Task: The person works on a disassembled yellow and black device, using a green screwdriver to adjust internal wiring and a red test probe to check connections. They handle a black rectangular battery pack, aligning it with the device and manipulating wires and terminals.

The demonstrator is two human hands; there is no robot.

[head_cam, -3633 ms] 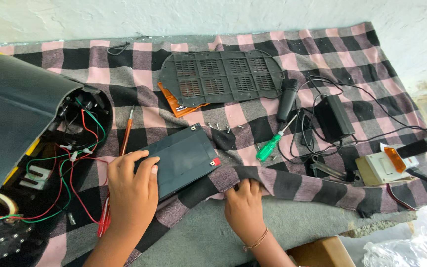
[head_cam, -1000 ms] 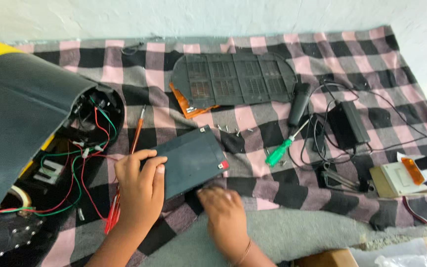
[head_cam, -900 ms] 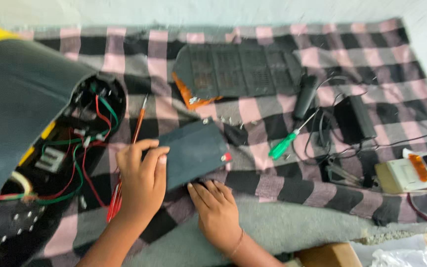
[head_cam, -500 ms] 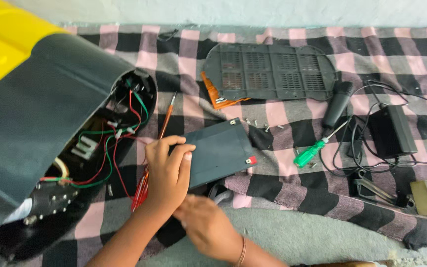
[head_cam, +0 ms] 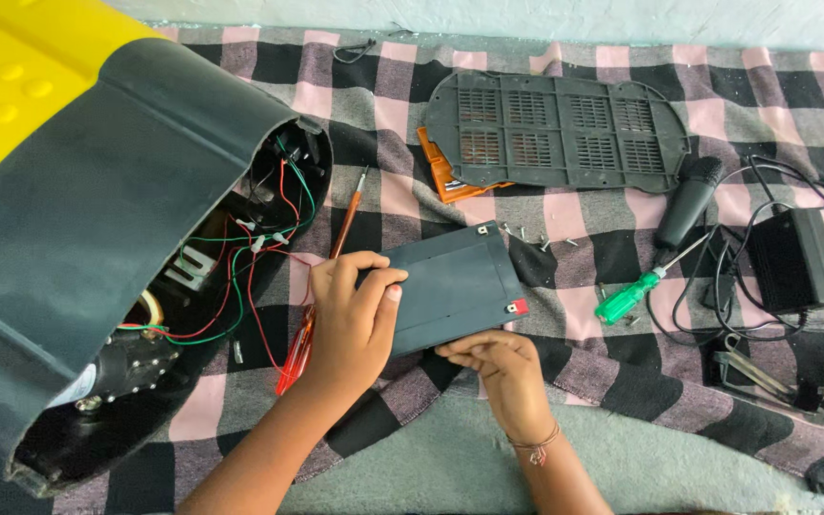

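While the left hand point(head_cam: 350, 310) clamps the near-left end of a dark rectangular battery point(head_cam: 452, 286) lying on the checked cloth point(head_cam: 565, 219), the right hand point(head_cam: 503, 367) pinches its front edge. It looks rigid, dense and smooth, best gripped by opposite sides.

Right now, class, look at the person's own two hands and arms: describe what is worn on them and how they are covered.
Both forearms are bare, with no sleeves in view and no gloves. The left hand shows no ring or band. The right hand has a thin bracelet around the wrist, a slim cord or chain with a small bead or charm hanging from it. No watch or markings are visible.
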